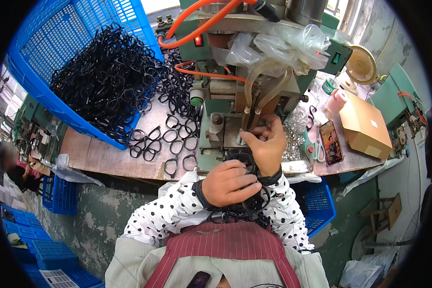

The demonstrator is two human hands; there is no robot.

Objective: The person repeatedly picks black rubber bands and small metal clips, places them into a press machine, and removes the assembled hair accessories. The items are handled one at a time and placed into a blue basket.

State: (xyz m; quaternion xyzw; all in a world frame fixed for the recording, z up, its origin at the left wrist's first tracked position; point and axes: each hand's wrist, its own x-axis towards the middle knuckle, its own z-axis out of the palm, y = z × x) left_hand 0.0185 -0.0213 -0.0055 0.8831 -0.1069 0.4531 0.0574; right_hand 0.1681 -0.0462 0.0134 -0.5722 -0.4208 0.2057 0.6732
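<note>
My left hand [229,184] is curled round black eyeglass frames [245,207] bunched just above the apron at the table's front edge. Thumb and forefinger of my right hand [268,145] are pinched together at the small metal fixture [233,133] of a green bench machine [204,161]. Whatever lies between those fingertips is too small to make out. Two clear yellowish tubes [248,92] run down to the fixture beside the right fingers. More loose eyeglass frames [176,145] lie on the table left of the machine.
A tilted blue crate [38,103] holds a heap of black frames at the left. Right of the machine are small metal parts [294,144], scissors [318,149], a phone [330,142], a pink bottle [337,99] and a cardboard box [367,127]. Another blue crate [321,206] stands below the table.
</note>
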